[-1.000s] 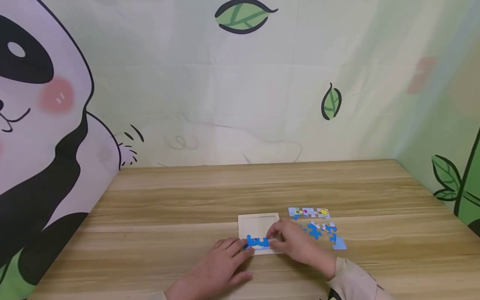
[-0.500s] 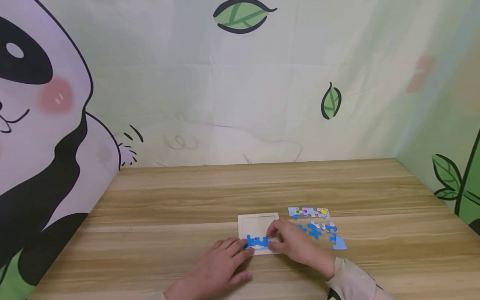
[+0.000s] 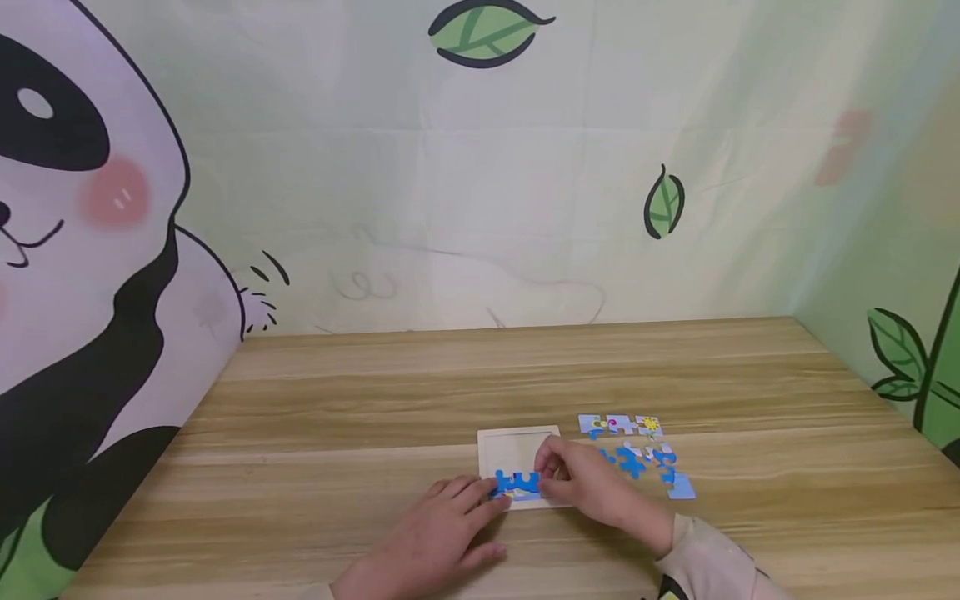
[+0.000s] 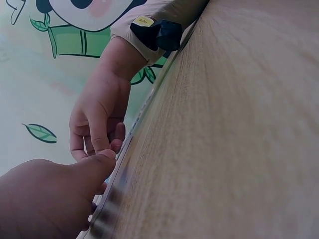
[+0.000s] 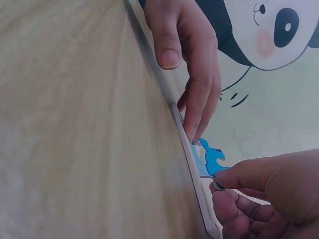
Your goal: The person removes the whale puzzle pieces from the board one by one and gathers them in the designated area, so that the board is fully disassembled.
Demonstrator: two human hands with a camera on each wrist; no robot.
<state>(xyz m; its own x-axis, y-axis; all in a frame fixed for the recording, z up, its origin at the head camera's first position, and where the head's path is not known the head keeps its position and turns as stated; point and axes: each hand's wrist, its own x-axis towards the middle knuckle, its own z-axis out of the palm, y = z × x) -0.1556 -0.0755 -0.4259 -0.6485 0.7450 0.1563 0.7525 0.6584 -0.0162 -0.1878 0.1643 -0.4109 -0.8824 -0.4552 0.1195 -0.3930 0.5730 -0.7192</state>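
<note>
A square wooden puzzle tray lies on the table, with blue jigsaw pieces along its near side. My left hand rests its extended fingertips on the left end of these pieces and the tray's near left corner. At the right end, my right hand pinches a blue puzzle piece between thumb and finger; in the right wrist view this piece stands tilted up at the tray's rim. Fingers partly hide the pieces. In the left wrist view the two hands nearly meet.
Loose puzzle pieces lie right of the tray: a row with a sun piece, several blue pieces, and a pale blue corner piece. The wooden table meets a printed wall cloth behind.
Both hands keep almost the same place. The blue pieces between them have shifted slightly, with their upper edge showing differently. The loose pieces at the right lie unchanged.
</note>
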